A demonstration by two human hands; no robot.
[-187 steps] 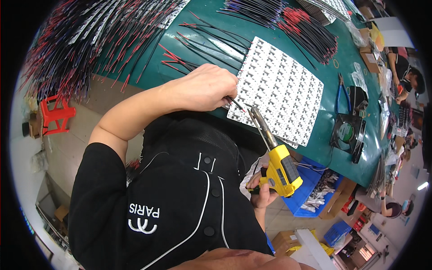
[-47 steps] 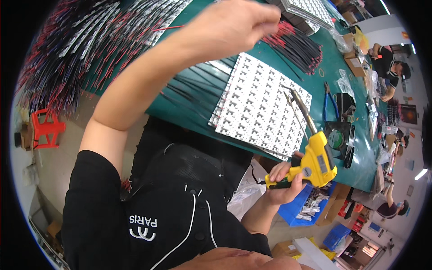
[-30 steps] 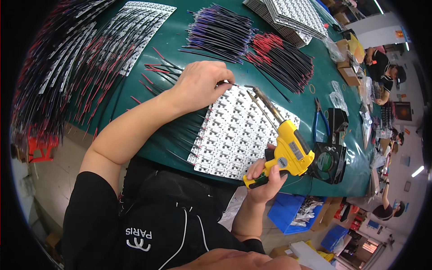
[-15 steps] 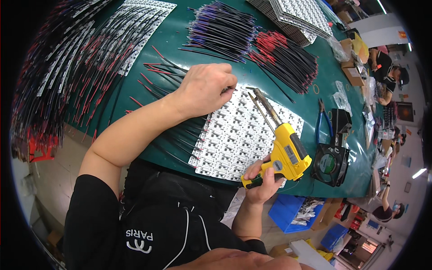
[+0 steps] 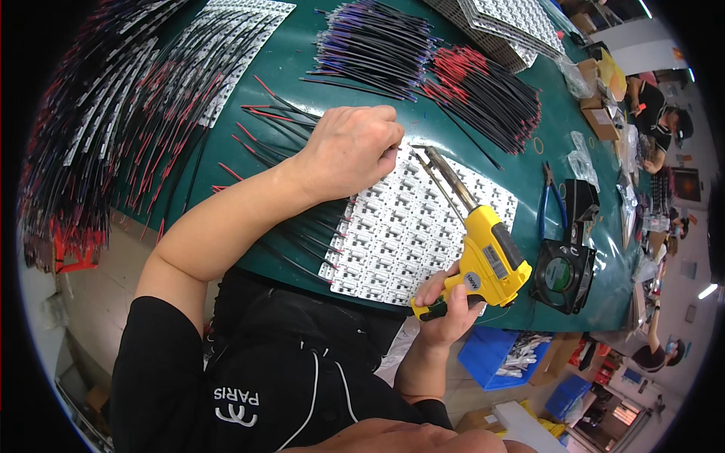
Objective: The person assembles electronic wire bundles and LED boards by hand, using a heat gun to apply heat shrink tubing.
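Observation:
My right hand [image 5: 449, 311] grips a yellow and black soldering gun [image 5: 491, 257] by its handle. The gun's metal tip points up and left, close to the far edge of a white circuit board panel [image 5: 400, 234]. Over that panel's far left corner, my left hand [image 5: 353, 145] is closed in a pinch, just left of the tip. What its fingers hold is hidden. Black wires with red ends [image 5: 264, 143] stick out leftward from the panel's left side, partly under my left forearm.
Bundled wires with blue ends [image 5: 370, 53] and red ends [image 5: 483, 90] lie at the back. Wired panels [image 5: 234, 60] pile up at left; bare panels [image 5: 513, 26] are stacked far right. Pliers [image 5: 551, 200] and a black fan [image 5: 563, 275] lie right. A blue bin [image 5: 483, 355] stands below the table.
The view has shifted slightly, so the table and its things sit a little further right. Both hands keep nearly the same places over the panel, with the soldering gun still gripped.

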